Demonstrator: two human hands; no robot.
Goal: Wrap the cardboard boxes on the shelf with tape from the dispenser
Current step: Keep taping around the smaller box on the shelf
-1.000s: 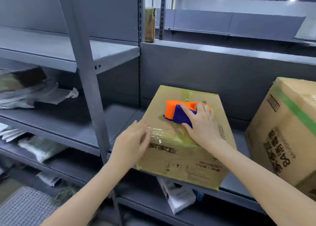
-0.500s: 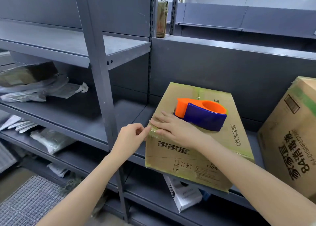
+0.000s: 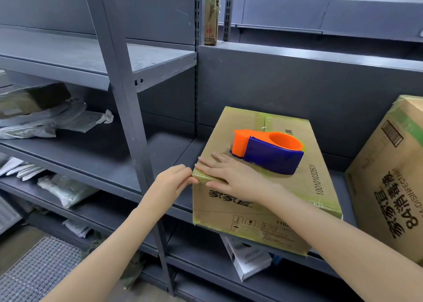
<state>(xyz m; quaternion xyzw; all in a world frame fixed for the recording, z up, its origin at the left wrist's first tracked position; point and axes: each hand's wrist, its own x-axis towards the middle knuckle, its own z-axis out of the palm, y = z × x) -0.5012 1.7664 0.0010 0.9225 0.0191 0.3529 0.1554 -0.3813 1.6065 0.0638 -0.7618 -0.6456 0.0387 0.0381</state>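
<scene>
A brown cardboard box [image 3: 263, 212] with printed characters lies on the grey shelf [image 3: 164, 155], its near end jutting over the shelf's front edge. Clear tape runs along its top and edges. An orange and blue tape dispenser [image 3: 267, 150] rests on the box's top, nobody holding it. My right hand [image 3: 231, 176] lies flat on the box's near left top edge, fingers straight, pressing the tape down. My left hand [image 3: 170, 185] is at the box's left corner, fingertips pinching the tape there.
A larger cardboard box [image 3: 389, 187] with a green tape band stands at the right. A grey upright post [image 3: 128, 118] rises just left of my hands. Plastic mail bags [image 3: 45, 116] lie on the left shelves. A white carton [image 3: 247, 260] sits on the shelf below.
My right hand let go of the dispenser and moved to the box's near left edge, pressing flat. My left hand shifted from the box's side to pinching its corner.
</scene>
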